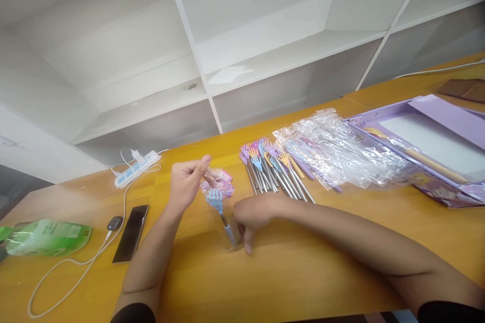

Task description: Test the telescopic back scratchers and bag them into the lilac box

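Note:
A light-blue back scratcher [222, 214] with a hand-shaped head and metal shaft lies between my hands, its handle end towards me. My left hand [187, 181] is closed up and left of its head, thumb pressed on the curled fingers; what it pinches is not clear. Beside the handle end, my right hand [255, 213] is curled with its fingertips down and blurred. A faint clear film seems to show there, but I cannot tell what the fingers hold. Pink printed cards [220, 183] lie just beyond the scratcher's head. Several colourful back scratchers [273, 166] lie bunched behind my right hand.
Clear plastic bags [341, 151] are heaped right of the bunch, beside a purple box [428, 146]. On the left lie a phone [131, 233], a green pouch [49, 238], a white cable [91, 265] and a power strip [137, 167]. White shelving [295, 55] rises behind the table.

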Motion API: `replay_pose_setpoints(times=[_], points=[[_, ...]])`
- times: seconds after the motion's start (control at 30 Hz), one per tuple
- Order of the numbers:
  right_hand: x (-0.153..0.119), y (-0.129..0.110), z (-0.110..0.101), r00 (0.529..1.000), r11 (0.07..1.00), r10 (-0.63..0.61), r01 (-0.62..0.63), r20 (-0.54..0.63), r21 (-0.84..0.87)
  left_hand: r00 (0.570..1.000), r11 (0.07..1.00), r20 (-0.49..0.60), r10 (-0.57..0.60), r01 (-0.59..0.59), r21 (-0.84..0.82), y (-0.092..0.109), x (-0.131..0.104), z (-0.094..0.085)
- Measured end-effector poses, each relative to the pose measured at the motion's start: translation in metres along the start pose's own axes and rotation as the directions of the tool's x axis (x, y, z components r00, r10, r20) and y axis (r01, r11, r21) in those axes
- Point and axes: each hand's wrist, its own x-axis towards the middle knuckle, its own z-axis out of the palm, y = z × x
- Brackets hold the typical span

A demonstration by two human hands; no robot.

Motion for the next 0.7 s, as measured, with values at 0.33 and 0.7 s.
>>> replay_pose_setpoints(times=[0.33, 0.7], points=[[-0.072, -0.037, -0.014, 0.321, 0.950, -0.194, 0.296, -0.927, -0.097, 1.000, 1.000, 0.024, 0.006, -0.007, 0.021, 0.011, -0.008, 0.011], [-0.059, -0.034, -0.013, 0.030, 0.923, -0.275, 0.289, -0.961, -0.255, 0.962, 0.989, 0.244, 0.119, -0.136, 0.055, 0.008, -0.010, 0.009]])
